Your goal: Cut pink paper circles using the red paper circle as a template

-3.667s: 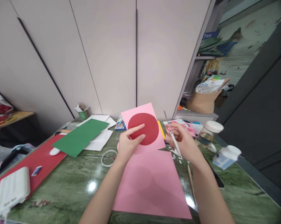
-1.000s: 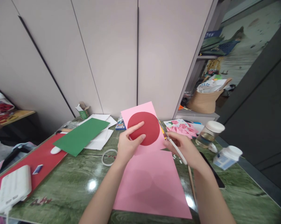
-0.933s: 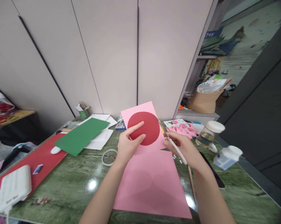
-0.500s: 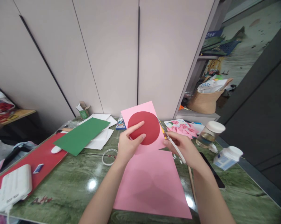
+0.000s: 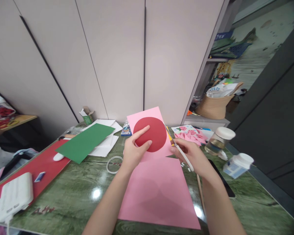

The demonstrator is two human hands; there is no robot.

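Note:
My left hand [image 5: 136,147] pinches a red paper circle [image 5: 154,132] together with a pink sheet [image 5: 147,113] behind it, thumb and index finger lying over the red face. Both are held up above the table. In my right hand [image 5: 189,153] are scissors [image 5: 183,157] with white handles, their blades at the right edge of the pink sheet, close beside the circle. How far the blades are apart is hard to make out. Below my hands a larger pink sheet [image 5: 159,195] lies flat on the table.
Green paper [image 5: 85,143] and white sheets lie left of centre, above a red sheet [image 5: 49,173]. A white power bank [image 5: 16,194] stands front left. To the right are a glass jar [image 5: 219,142], a white bottle [image 5: 238,164] and a dark phone-like slab [image 5: 225,182]. A tape ring [image 5: 114,164] lies near my left wrist.
Almost nothing differs. The red circle and pink sheet have shifted very slightly, and both hands keep their hold.

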